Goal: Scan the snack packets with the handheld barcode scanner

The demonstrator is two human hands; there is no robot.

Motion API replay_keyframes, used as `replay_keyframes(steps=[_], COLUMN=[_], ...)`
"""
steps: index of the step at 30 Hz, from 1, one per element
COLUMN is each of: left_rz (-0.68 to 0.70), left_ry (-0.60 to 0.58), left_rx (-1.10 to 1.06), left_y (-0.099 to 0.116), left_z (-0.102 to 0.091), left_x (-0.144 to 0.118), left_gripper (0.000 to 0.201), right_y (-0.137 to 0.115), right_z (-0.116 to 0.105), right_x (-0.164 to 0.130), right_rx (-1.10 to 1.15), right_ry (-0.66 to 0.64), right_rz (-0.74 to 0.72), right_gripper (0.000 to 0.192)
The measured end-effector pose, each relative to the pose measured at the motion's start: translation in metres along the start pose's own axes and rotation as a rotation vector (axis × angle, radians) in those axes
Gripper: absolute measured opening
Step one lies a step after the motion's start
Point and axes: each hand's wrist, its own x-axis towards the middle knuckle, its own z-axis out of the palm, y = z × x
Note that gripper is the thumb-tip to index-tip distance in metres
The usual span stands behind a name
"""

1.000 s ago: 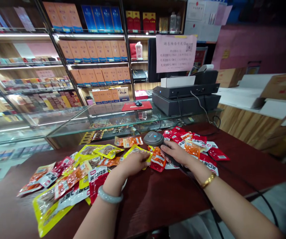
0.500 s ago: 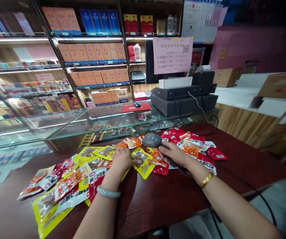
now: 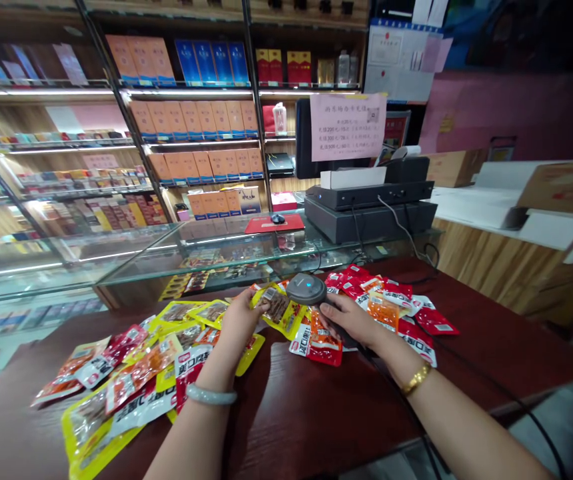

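Observation:
My left hand is closed on the edge of a yellow snack packet with a clear window, lifted and tilted toward the scanner. In my right hand is a grey handheld barcode scanner with a small blue light; its head overlaps the packet's right end from this angle. Beneath the scanner lie red-and-white and orange snack packets. To the left spreads a heap of yellow, red and orange packets. A second heap of mostly red packets lies right of my right hand.
The dark red-brown table meets a glass display counter. On it stand a cash drawer with a monitor and a mouse on a red pad. The scanner's cable trails right. Shelves of boxes stand behind.
My left hand has raised the yellow packet and brought it up beside the scanner head, off the red-and-white packet below. The view has tipped slightly upward.

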Motion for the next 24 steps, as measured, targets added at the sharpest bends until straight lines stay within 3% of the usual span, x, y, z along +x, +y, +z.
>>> replay_keyframes(steps=[11,14,19,24], left_rz=[0.076,0.040,-0.007,0.021], left_ry=[0.093,0.104,0.023,0.054], left_rx=[0.057,-0.158,-0.724,-0.854], left_y=[0.004,0.002,0.005,0.009], left_z=[0.003,0.008,0.033,0.042], left_x=[-0.001,0.000,0.000,0.000], left_gripper=[0.016,0.018,0.038,0.050], right_y=[0.004,0.003,-0.002,-0.002], right_z=[0.000,0.000,-0.002,-0.005], right_x=[-0.001,-0.001,-0.001,-0.001], right_rx=[0.020,0.043,0.054,0.049], right_ry=[-0.013,0.011,0.070,0.057], right_rz=[0.001,-0.005,-0.034,-0.006], right_gripper=[0.058,0.060,0.061,0.060])
